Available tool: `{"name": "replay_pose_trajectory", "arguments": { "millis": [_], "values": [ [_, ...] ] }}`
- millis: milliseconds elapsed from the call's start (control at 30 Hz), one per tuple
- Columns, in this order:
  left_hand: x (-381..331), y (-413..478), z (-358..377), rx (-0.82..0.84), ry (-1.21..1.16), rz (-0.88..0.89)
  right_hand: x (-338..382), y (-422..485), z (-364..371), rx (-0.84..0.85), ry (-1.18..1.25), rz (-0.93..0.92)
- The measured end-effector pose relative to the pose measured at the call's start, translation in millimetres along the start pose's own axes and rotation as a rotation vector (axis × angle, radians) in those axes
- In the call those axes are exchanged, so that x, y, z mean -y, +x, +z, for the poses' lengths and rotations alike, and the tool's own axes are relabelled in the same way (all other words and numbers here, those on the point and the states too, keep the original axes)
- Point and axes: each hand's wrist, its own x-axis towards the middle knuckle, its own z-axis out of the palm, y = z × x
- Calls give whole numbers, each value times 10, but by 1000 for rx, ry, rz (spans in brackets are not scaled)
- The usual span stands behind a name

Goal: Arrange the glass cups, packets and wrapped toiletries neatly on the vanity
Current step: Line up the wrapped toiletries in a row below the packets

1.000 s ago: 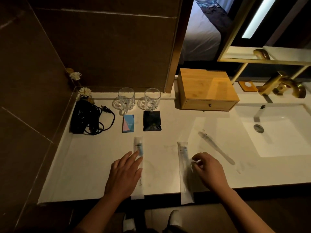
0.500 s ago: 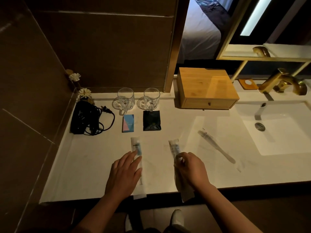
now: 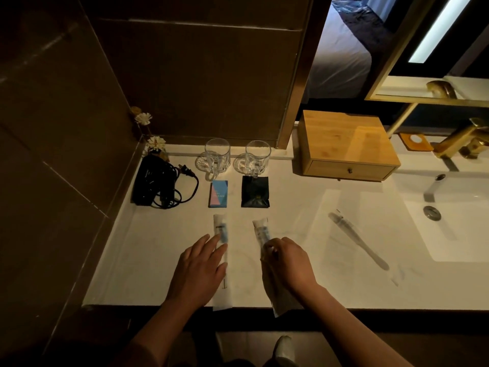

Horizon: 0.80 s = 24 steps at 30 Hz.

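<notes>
Left hand (image 3: 197, 271) flat on one white sleeve (image 3: 221, 229); right hand (image 3: 289, 263) seemingly pinches another (image 3: 262, 231).

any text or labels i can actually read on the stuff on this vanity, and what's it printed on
No text can be read.
Blue and pink packet: faint lines of print, too small and blurred.
Black packet: a small gold mark near its bottom, unreadable.
Left wrapped toothbrush: a dark label strip, blurred.
Right wrapped toothbrush: no legible print.

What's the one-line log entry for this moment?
left hand: flat on left wrapped toothbrush | right hand: grip on right wrapped toothbrush, tilted | clear-wrapped item: untouched
</notes>
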Motion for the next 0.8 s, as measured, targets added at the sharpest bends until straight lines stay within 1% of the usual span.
{"name": "replay_pose_trajectory", "arguments": {
  "millis": [133,267,400,600,800],
  "values": [
    [-32,51,-12,-50,-60,32,47,24,4,-6,-17,-1],
    [-34,138,35,-37,-21,105,54,4,10,-29,-8,18],
    [97,136,47,-35,-11,116,103,72,33,-16,-7,38],
    [264,158,29,-24,-14,107,295,161,125,-16,43,21],
    [409,184,48,-8,3,157,449,242,268,-14,113,83]
  ]
}}
